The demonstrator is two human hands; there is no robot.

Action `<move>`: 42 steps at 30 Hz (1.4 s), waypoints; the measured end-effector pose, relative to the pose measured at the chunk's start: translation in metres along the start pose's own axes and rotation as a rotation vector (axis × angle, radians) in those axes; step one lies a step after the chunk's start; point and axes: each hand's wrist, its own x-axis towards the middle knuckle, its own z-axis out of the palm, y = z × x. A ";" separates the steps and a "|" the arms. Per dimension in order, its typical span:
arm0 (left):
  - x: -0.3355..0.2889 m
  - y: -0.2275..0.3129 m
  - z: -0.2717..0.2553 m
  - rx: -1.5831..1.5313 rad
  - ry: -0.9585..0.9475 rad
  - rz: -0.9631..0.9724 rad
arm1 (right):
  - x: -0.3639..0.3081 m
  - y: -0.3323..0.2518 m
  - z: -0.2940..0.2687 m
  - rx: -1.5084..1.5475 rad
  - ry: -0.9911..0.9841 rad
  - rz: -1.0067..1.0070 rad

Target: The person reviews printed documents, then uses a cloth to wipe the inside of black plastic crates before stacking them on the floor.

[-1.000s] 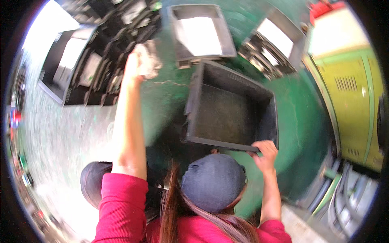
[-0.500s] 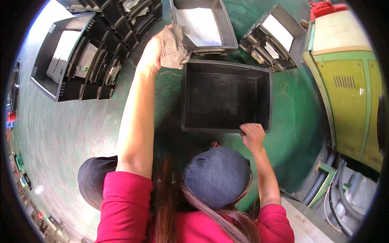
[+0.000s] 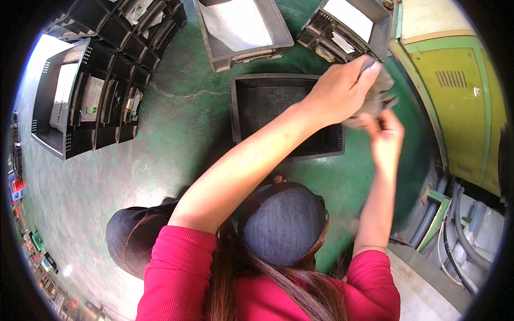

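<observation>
My left hand (image 3: 342,91) reaches across to the right, closed round a crumpled grey-brown rag (image 3: 383,86). Against the rag's lower edge, the fingers of my right hand (image 3: 384,134) pinch the cloth; both hands are slightly blurred. Beneath them a black plastic crate (image 3: 262,104) lies on the green floor in front of my knees, its hollow facing up. My left forearm and the rag hide part of its right side, and no contents show in the visible part.
Beyond it stands a grey crate (image 3: 209,53) with white sheets inside. More stacked crates are at the far right (image 3: 381,37) and at the left (image 3: 75,101). A yellow-green metal cabinet (image 3: 455,101) borders the right, with pipes and hoses (image 3: 471,235) below.
My left hand has swung right with the rag, from the crate's far left corner to its right side. My right hand has left the near rim and risen to the rag.
</observation>
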 end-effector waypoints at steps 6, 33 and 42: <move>-0.002 -0.009 -0.082 0.191 0.344 -0.146 | 0.018 0.073 -0.191 0.111 0.366 -0.091; -0.114 -0.188 -0.109 0.783 0.484 -0.638 | 0.012 -0.032 -0.111 0.688 0.174 0.238; -0.120 -0.183 -0.096 0.890 0.656 -0.432 | 0.054 0.070 0.022 0.465 0.051 0.132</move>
